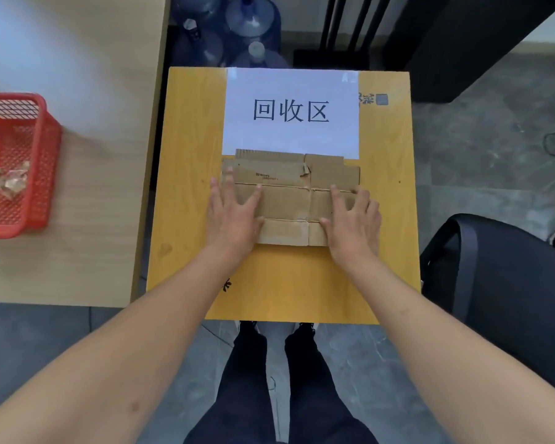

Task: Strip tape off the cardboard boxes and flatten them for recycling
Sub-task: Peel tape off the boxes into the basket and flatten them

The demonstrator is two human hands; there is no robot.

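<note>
Both hands lie palm down on a flattened cardboard box point(289, 200), fingers straight and spread, pressing it rather than closing any grip around it. The left hand point(234, 216) covers the box's left end, fingertips reaching a crease line and the little finger hanging over the left edge. The right hand point(353, 219) covers the right end, thumb pointing inward across the lower panel. Bare forearms run back from both hands toward the viewer.

The flattened box is brown, creased into horizontal bands, with a small dark printed mark near its upper left and a torn flap near its top middle. It lies flat on a larger yellow-orange carton top point(186, 174), which serves as the desk here. Touching the box's far edge is a white paper sign point(290, 91) taped to that surface, printed with three large black Chinese characters.

To the left stands a pale wood desk point(93, 203) carrying a red plastic basket point(42, 174) that holds crumpled tape scraps point(8, 182). Beyond the carton, blue water jugs point(253, 24) stand on the floor. A black office chair point(500, 283) sits to the right. Below, the person's dark trousers and shoes show above grey floor.
</note>
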